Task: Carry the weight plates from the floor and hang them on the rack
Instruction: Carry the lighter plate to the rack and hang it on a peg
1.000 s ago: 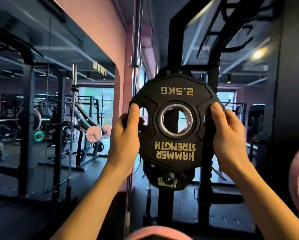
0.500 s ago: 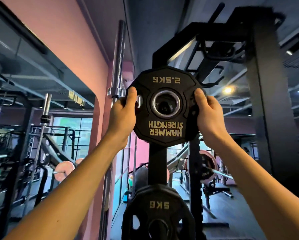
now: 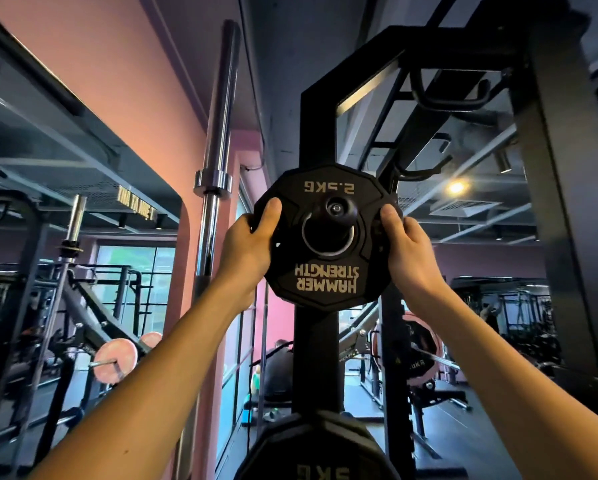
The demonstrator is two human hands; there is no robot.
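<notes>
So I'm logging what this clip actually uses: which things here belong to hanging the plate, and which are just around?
Part of the job:
2.5 kg plate, gripped by the left hand and right hand
storage peg through the plate's hole
rack upright
plate below, marked 5KG

Just around:
upright barbell
pink plates on a far bar
ceiling lamp

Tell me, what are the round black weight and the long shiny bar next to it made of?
The weight plate looks coated in matte black rubber or hard plastic: it is dull, with raised gold letters. The ring around its hole gleams like bare metal. The bar looks like polished steel or chrome: silvery, with bright streaks of reflected light. Whether the plate has iron inside cannot be seen.
</notes>
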